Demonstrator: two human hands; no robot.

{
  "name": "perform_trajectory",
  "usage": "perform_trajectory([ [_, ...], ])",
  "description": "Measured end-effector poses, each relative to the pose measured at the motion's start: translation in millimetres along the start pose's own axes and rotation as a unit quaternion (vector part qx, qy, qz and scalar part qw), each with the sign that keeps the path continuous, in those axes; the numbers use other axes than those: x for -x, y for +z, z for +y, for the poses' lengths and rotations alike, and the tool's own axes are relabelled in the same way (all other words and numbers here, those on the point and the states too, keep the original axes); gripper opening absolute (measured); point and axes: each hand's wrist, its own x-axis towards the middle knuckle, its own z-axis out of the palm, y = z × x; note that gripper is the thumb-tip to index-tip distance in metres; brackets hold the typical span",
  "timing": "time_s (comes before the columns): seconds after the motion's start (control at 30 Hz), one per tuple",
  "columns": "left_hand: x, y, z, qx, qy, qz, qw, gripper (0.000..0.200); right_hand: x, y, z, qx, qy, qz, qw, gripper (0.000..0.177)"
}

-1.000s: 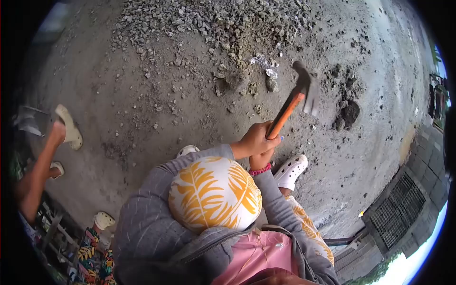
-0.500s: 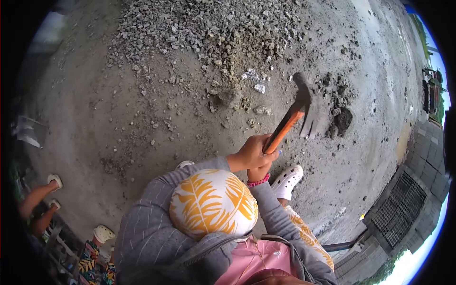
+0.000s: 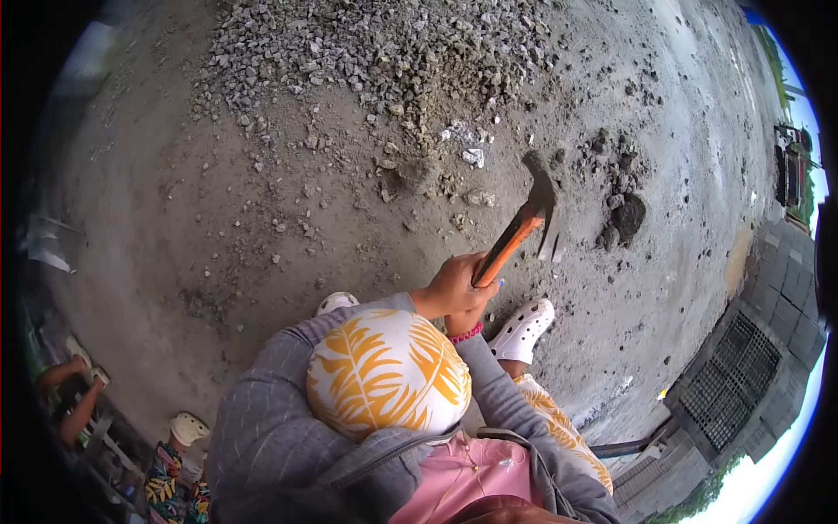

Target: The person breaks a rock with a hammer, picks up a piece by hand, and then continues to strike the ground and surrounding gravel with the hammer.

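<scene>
A claw hammer (image 3: 511, 246) with a dark head and an orange-and-black handle slants up and to the right, its head above the ground. My left hand (image 3: 448, 286) is closed around the handle. Beneath it, my right hand (image 3: 468, 320), with a pink beaded bracelet (image 3: 466, 334) at the wrist, is closed at the handle's lower end; most of its fingers are hidden. Past the hammer lie a pale stone (image 3: 473, 157) and a low mound of grey grit (image 3: 414, 175). My knee (image 3: 388, 371), in white cloth with yellow leaves, is below my left forearm.
A heap of crushed stone (image 3: 349, 52) spreads ahead. Dark clumps (image 3: 626, 218) lie right of the hammer. My white clog (image 3: 524, 328) stands near my right hand. Concrete blocks and a metal grate (image 3: 731, 381) are at right. Other people's feet (image 3: 188, 428) show at lower left.
Both hands and the hammer have shifted slightly left, the hammer's head moving furthest. At far left another person's foot has moved.
</scene>
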Motion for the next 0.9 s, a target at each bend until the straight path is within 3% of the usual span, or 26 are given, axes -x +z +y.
perform_trajectory([
  [0.03,3,5,-9,0.009,0.003,0.008,1.000,0.020,2,-3,3,0.004,0.019,-0.013,1.000,0.025],
  [0.1,6,15,-38,0.078,-0.139,0.064,0.985,0.015,1,-7,10,0.010,0.077,-0.037,0.996,0.025],
  [0.17,5,14,-57,0.178,-0.228,0.080,0.954,0.012,0,-6,24,0.014,0.160,-0.058,0.985,0.024],
  [0.2,4,10,-53,0.166,-0.209,0.076,0.961,0.013,0,-5,26,0.027,0.214,-0.067,0.974,0.026],
  [0.33,2,5,-23,0.124,-0.113,0.036,0.985,0.014,6,-4,23,-0.038,0.090,-0.024,0.995,0.027],
  [0.4,-4,8,-4,0.084,-0.084,-0.021,0.993,0.017,6,-6,21,-0.065,0.082,0.030,0.994,0.027],
  [0.5,-20,26,3,-0.007,0.030,-0.085,0.996,0.024,1,-15,16,-0.100,0.058,0.105,0.988,0.027],
  [0.6,-37,50,-12,-0.059,-0.006,-0.163,0.985,0.030,-6,-23,21,-0.090,0.047,0.145,0.984,0.025],
  [0.63,-41,54,-20,-0.077,-0.012,-0.181,0.980,0.030,-6,-24,25,-0.120,0.090,0.158,0.976,0.023],
  [0.77,-55,47,-26,-0.016,-0.216,-0.288,0.933,0.030,-13,-13,12,-0.170,0.209,0.213,0.939,0.010],
  [0.83,-48,46,-30,-0.033,-0.188,-0.252,0.949,0.030,-14,-6,-1,-0.167,0.213,0.246,0.931,0.004],
  [0.9,-35,39,-31,-0.026,-0.193,-0.190,0.962,0.030,-8,-14,13,-0.156,0.231,0.161,0.947,0.007],
])
